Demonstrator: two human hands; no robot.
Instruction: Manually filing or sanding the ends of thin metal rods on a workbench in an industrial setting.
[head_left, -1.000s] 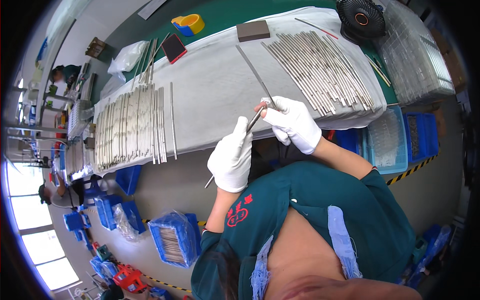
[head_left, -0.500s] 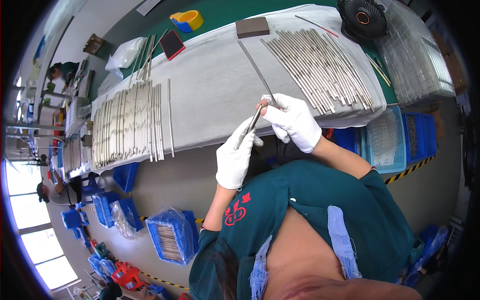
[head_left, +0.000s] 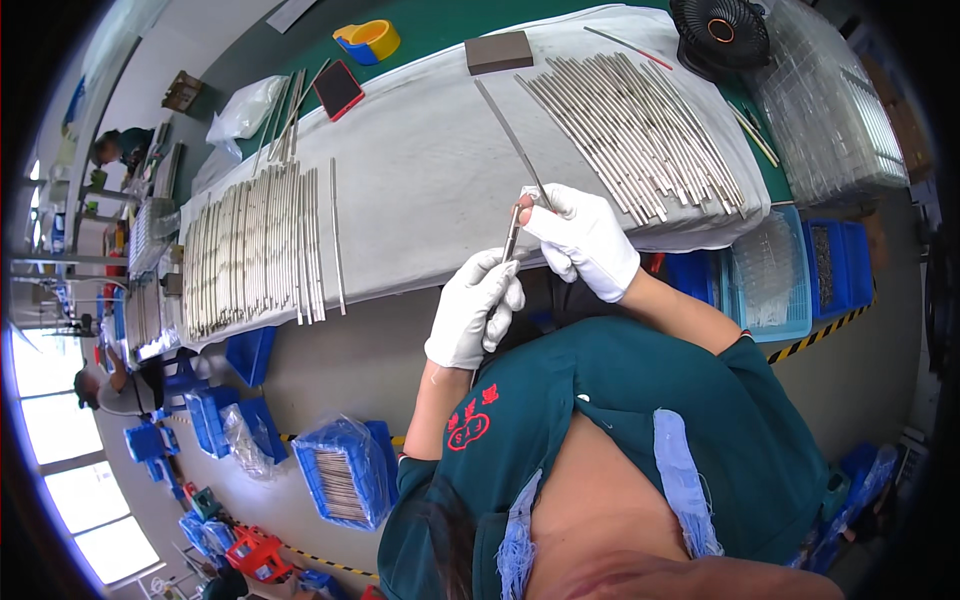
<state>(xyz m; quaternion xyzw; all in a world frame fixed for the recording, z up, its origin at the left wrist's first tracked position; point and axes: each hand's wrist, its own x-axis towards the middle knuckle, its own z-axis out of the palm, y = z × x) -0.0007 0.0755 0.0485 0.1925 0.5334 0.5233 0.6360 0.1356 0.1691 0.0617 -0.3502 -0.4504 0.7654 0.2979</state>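
My left hand (head_left: 476, 308), in a white glove, is closed around a metal rod (head_left: 511, 243) whose upper end points toward my other hand. My right hand (head_left: 583, 238), gloved with bare fingertips showing, grips a long thin grey bar (head_left: 512, 137) that slants away to the far left over the cloth. Its fingertips meet the upper end of the rod. To the right on the white cloth lies a spread of silvery rods (head_left: 630, 135). A second row of rods (head_left: 255, 245) lies to the left, with a single rod (head_left: 337, 235) a little apart from it.
A brown block (head_left: 499, 53), a black fan (head_left: 722, 35), a red-edged phone (head_left: 339, 91) and a yellow-and-blue tape dispenser (head_left: 368, 42) stand along the far side. Clear plastic trays (head_left: 835, 110) are stacked at right. Blue bins (head_left: 838, 265) sit on the floor beside the table.
My left hand has turned and shifted slightly down, so the rod stands more upright. My right hand keeps its grip on the thin bar, nearly in place.
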